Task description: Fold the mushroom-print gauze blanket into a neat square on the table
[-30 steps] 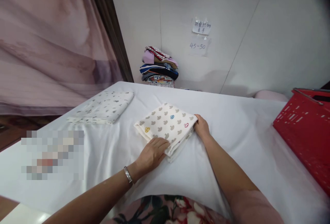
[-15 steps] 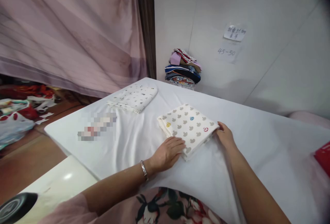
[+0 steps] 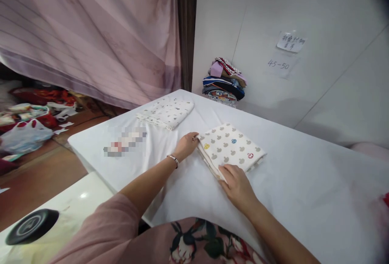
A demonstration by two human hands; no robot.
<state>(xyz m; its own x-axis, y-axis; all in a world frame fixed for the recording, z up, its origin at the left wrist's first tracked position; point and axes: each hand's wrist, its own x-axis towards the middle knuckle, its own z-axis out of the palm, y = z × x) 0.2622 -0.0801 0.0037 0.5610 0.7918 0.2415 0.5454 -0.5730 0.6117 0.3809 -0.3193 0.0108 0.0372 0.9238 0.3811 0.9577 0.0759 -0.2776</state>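
Note:
A folded white cloth (image 3: 231,146) printed with grey mushrooms, plus a yellow, a blue and a red one, lies on the white-covered table (image 3: 291,175). My left hand (image 3: 186,145) pinches its left corner between thumb and fingers. At the near corner, my right hand (image 3: 237,185) grips the folded edge, fingers on top and thumb at the side. Farther back on the left lies a second folded white cloth (image 3: 168,112) with small dark prints; neither hand touches it.
A blurred-out patch (image 3: 124,142) covers something on the table's left part. A stack of folded clothes (image 3: 224,79) stands by the wall behind the table. A lower white surface at left bears a black round object (image 3: 32,226). Plastic bags (image 3: 27,136) lie on the floor.
My left hand has moved from the cloth's near edge to its left corner. My right hand has gone from the right corner to the near corner. The view has shifted slightly left.

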